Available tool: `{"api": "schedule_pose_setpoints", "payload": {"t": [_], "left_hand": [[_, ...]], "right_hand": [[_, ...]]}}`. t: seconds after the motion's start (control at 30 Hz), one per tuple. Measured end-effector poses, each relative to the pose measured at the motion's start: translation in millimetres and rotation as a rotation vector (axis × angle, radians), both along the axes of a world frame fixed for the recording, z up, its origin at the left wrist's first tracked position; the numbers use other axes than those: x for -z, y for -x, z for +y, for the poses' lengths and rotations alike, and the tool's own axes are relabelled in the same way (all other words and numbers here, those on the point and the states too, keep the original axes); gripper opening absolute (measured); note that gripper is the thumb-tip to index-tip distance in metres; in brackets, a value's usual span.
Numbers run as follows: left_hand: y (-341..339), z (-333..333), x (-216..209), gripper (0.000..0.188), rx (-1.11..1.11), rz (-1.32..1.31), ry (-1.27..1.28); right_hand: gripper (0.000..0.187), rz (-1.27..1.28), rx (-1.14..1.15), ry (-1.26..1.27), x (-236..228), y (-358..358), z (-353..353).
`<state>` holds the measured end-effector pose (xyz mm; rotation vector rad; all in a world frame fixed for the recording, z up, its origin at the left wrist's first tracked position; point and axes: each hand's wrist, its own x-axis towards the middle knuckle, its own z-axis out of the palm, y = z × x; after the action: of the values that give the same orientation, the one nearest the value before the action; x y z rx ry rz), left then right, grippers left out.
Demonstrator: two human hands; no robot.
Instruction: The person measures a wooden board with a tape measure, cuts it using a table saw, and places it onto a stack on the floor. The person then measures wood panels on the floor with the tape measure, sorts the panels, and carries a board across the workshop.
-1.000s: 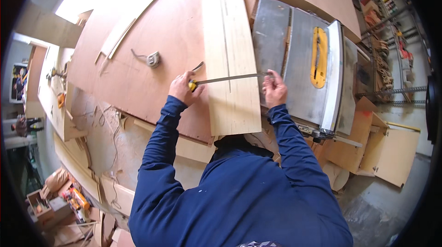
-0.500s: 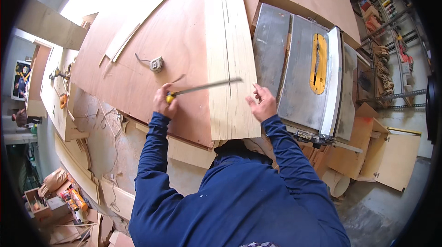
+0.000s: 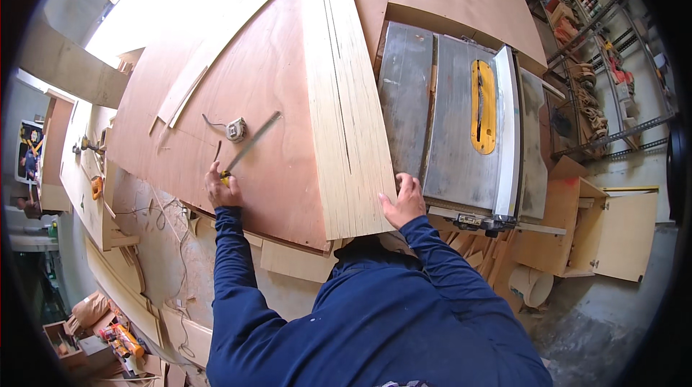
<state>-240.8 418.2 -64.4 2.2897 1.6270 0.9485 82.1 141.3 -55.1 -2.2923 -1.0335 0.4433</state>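
Note:
My left hand (image 3: pixel 222 188) is closed around the yellow end of a try square (image 3: pixel 252 143), low over the reddish plywood sheet (image 3: pixel 277 170). The square's metal blade points away and to the right. A thin dark stick, perhaps a pencil (image 3: pixel 218 149), juts up by the same fingers. My right hand (image 3: pixel 406 203) grips the near right edge of a long pale wooden board (image 3: pixel 339 106), thumb on top and fingers curled at its side. Dark lines run lengthwise along the board. A tape measure (image 3: pixel 236 129) lies on the plywood beyond my left hand.
A table saw (image 3: pixel 461 109) with a yellow insert (image 3: pixel 483 106) and a metal fence (image 3: pixel 507 127) stands right of the board. Thin wood strips (image 3: pixel 231 44) lie on the plywood's far left. Metal shelving (image 3: pixel 613 62) and an open cabinet (image 3: pixel 569 228) are farther right.
My left hand has drawn the square left, off the board and over the plywood. My right hand has come nearer and closed on the board's edge. The view has shifted slightly.

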Motion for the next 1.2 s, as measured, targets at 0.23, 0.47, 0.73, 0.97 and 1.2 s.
{"api": "schedule_pose_setpoints", "payload": {"t": [0.23,0.47,0.73,0.97,1.2], "left_hand": [[3,9,-5,0.051,0.006,0.154,-0.006],[3,8,-1,0.053,0.080,-0.017,-0.028],[24,28,17,0.039,-0.344,-0.147,-0.098],[20,65,14,0.048,-0.564,0.300,0.027],[8,87,12,0.068,-0.696,0.458,0.011]], "right_hand": [[0.052,0.163,0.045,0.213,7,6,-39],[0.036,0.946,0.088,0.105,15,6,-40],[0.036,0.882,0.072,0.046,35,5,-53],[0.065,0.848,-0.077,0.083,53,4,-76],[0.059,1.301,0.422,-0.012,119,9,-155]]}}
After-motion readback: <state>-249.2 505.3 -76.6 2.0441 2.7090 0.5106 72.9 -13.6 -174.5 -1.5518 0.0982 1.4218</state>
